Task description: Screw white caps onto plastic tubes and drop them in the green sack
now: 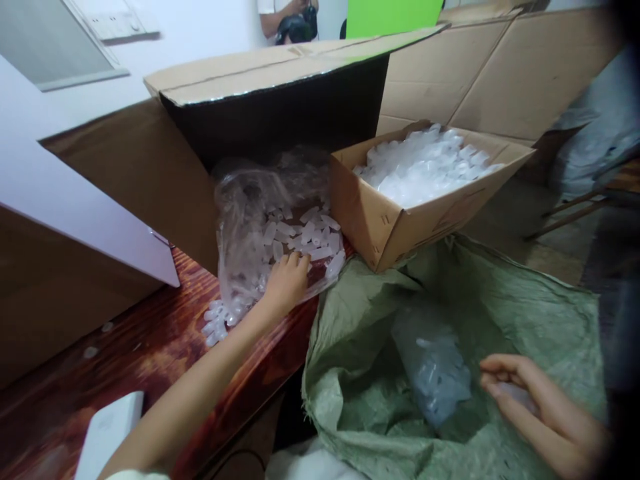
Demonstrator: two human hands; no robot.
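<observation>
My left hand (287, 281) reaches over the loose translucent plastic pieces (285, 230), which are small and tapered like caps. They lie in and around a clear plastic bag (240, 220) at the mouth of a cardboard box. Its fingers curl downward among the pieces, their tips hidden. My right hand (543, 407) is over the right side of an open green woven sack (345, 400). Thumb and forefinger come close together, and a whitish translucent piece (519, 396) shows inside the curled hand. Deep in the sack lies a clear bag of similar pieces (437, 377).
A carton full of translucent pieces (430, 167) sits tilted beside the large open cardboard box (280, 107). Several pieces (215, 320) lie on the reddish wooden table (170, 333). A white object (113, 427) is near my left forearm. A person (287, 17) stands behind.
</observation>
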